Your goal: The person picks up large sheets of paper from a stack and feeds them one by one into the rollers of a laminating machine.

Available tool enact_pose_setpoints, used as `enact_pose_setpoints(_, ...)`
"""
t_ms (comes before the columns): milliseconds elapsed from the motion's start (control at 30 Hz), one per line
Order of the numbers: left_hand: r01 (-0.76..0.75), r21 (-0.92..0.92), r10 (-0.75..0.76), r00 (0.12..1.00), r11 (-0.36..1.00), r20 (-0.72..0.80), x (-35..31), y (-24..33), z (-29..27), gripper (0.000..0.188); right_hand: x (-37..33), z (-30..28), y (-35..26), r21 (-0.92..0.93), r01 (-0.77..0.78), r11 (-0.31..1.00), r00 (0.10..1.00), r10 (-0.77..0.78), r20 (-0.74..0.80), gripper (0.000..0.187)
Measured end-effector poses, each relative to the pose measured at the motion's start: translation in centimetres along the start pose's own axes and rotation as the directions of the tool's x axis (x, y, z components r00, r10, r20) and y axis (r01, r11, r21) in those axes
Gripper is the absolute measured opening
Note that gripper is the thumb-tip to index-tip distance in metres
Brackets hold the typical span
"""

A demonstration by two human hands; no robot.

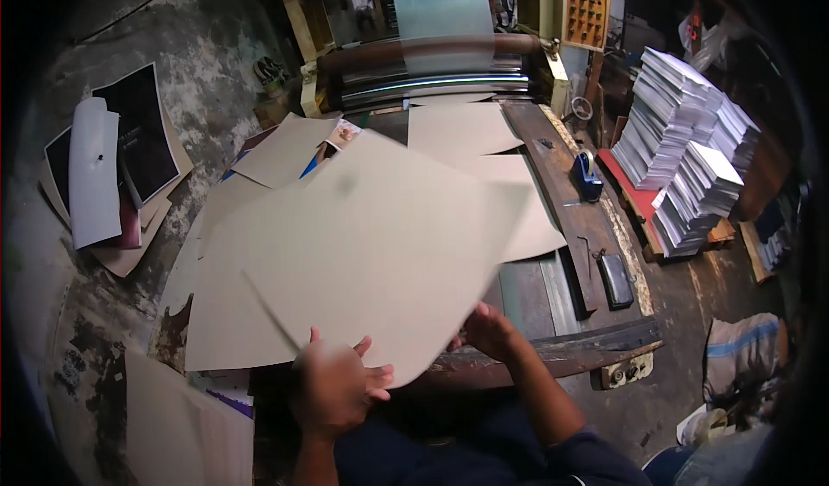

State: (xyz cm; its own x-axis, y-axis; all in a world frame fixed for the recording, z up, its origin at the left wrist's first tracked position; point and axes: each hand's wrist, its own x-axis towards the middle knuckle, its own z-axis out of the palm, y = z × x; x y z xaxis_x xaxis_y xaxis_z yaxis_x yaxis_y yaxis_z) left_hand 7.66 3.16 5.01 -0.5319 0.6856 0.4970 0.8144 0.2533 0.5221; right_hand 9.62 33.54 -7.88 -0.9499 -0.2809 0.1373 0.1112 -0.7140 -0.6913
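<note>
A large beige sheet of card [380,227] hangs tilted in front of me, its right side blurred by motion. My right hand [489,332] grips its right edge near the close corner, with some fingertips hidden. At the sheet's near edge, my left hand [335,384] is smeared, but its fingers show spread apart against the card. Beneath and to the left lies another beige sheet [220,313] on a pile. Two pale sheets [445,132] lie one behind the other on the machine's feed bed, leading to the rollers.
The roller machine [432,85] stands ahead, with a button panel [587,7] at its upper right. A tape dispenser [587,178] and a dark box [616,280] sit on the right rail. Paper stacks [669,123] stand right; printed sheets [138,141] lie left; more sheets [186,426] stand lower left.
</note>
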Motion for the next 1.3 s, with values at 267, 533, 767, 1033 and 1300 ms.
enact_pose_setpoints(267, 0.212, 0.435, -0.175, 0.977, 0.875, -0.123, -0.5, -3.6, -2.0, 0.090, -7.3, 1.8, 5.1, 0.086, -0.174, 0.981, 0.794, 0.191, -0.576, 0.028)
enact_pose_setpoints(533, 0.300, 0.513, -0.180, 0.946, 0.805, -0.270, -1.8, -6.7, 0.3, 0.046, -14.4, 4.6, 11.9, 0.063, -0.228, 0.972, 0.667, 0.203, -0.717, 0.039)
enact_pose_setpoints(767, 0.380, 0.378, -0.245, 0.901, 0.844, -0.358, -2.9, -7.0, -2.4, 0.038, -10.4, 2.6, 11.5, 0.165, -0.143, 0.976, 0.666, 0.218, -0.713, 0.048)
enact_pose_setpoints(1033, 0.501, 0.189, -0.305, 0.739, 0.845, -0.600, -1.6, -4.4, -0.1, 0.024, -8.0, -0.9, 9.8, 0.071, 0.060, 0.996, 0.627, 0.018, -0.779, 0.043)
enact_pose_setpoints(1300, 0.493, 0.147, -0.263, 0.665, 0.857, -0.699, -2.4, -3.2, 0.9, 0.025, -7.6, -1.8, 8.8, -0.101, 0.103, 0.990, 0.564, -0.142, -0.814, 0.047)
